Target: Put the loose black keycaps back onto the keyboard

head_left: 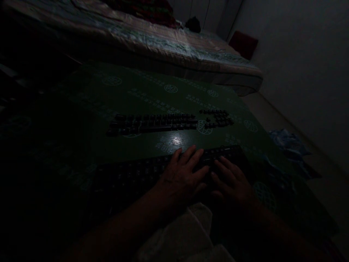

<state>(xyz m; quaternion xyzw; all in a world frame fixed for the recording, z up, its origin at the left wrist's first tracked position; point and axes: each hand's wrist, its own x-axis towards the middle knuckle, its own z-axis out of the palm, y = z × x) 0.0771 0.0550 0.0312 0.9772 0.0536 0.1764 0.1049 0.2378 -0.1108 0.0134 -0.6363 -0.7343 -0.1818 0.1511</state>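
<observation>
Dim scene: left hand [182,176] and right hand [231,181] side by side, fingers loosely spread, flat on black keyboard [131,174] beneath, clasping nothing. Likely light, rigid plastic; best held at both ends. Beyond fingertips, loose keycaps [155,123].

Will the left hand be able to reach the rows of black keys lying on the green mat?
Probably yes. The left hand rests on the black keyboard, and only bare green mat lies between it and the rows of loose black keys.

Dark green mat [152,98] w/ repeating pale globe emblems & text; black keyboard [141,171]; black keycaps [152,123]; white cloth [185,233]; dark red cushion [243,44].
</observation>
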